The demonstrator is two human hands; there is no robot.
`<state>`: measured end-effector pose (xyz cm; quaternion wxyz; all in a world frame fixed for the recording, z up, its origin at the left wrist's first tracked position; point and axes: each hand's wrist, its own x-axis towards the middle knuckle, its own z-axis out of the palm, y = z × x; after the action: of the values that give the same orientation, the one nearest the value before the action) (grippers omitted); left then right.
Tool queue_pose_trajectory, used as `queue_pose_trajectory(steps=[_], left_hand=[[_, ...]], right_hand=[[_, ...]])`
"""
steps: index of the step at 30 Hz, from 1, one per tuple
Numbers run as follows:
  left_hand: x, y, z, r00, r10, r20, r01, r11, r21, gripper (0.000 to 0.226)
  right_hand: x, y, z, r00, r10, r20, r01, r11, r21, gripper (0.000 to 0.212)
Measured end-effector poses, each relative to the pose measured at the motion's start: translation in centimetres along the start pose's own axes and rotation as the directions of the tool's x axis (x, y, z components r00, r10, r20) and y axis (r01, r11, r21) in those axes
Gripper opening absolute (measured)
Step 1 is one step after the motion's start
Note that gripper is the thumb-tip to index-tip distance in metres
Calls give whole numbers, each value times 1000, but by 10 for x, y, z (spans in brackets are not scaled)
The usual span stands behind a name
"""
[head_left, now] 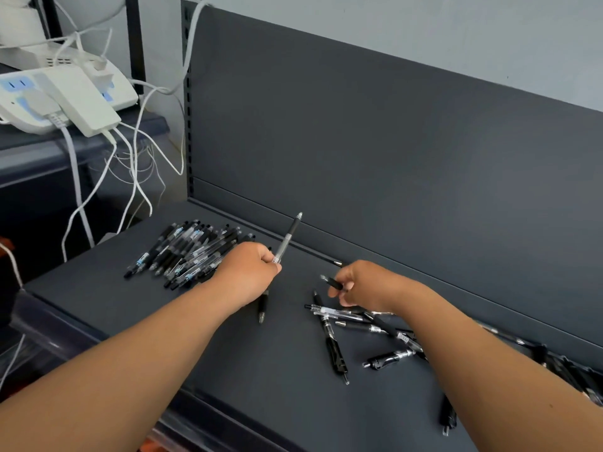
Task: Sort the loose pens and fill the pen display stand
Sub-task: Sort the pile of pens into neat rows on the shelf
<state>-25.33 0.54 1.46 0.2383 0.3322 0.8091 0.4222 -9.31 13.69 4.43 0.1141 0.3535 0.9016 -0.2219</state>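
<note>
Loose pens lie scattered on the dark shelf, at 6 o'clock from the right hand, which pinches a black pen. The left hand grips a grey pen pointing to 1 o'clock. A pen pile lies at its 9 o'clock.

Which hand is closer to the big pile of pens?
Left. The left hand sits right beside the pile of pens; the right hand is farther away, over the scattered pens.

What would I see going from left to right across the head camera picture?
White power strips → lined-up pile of pens → left hand gripping a raised pen → right hand pinching a black pen → dark pens at the right edge.
</note>
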Motion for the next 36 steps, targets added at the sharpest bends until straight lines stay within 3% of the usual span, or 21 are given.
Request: queue_pose_trajectory(steps=[13,21,26,31,33,36], left_hand=[[-6,-4,6,998,12,55,-11,1000,-8,15],[-5,-5,6,998,24,65,-24,1000,4,11],[-2,-6,2,998,35,58,-34,999,-6,14],[4,-4,-13,999,45,-7,-45,998,37,13],[5,-3,-25,998,45,-48,-41,997,71,9],[8,-7,-47,990,54,-127,-31,983,180,9]], right_hand=[[-10,11,17,999,-38,3,38,996,-80,13],[-11,10,20,997,-65,-48,65,998,-8,21],[-7,9,10,964,-21,-265,107,943,316,19],[-1,-11,-12,898,31,-438,221,830,511,12],[6,-27,-13,904,58,-424,235,761,605,10],[20,-56,-6,955,85,-286,173,621,764,12]])
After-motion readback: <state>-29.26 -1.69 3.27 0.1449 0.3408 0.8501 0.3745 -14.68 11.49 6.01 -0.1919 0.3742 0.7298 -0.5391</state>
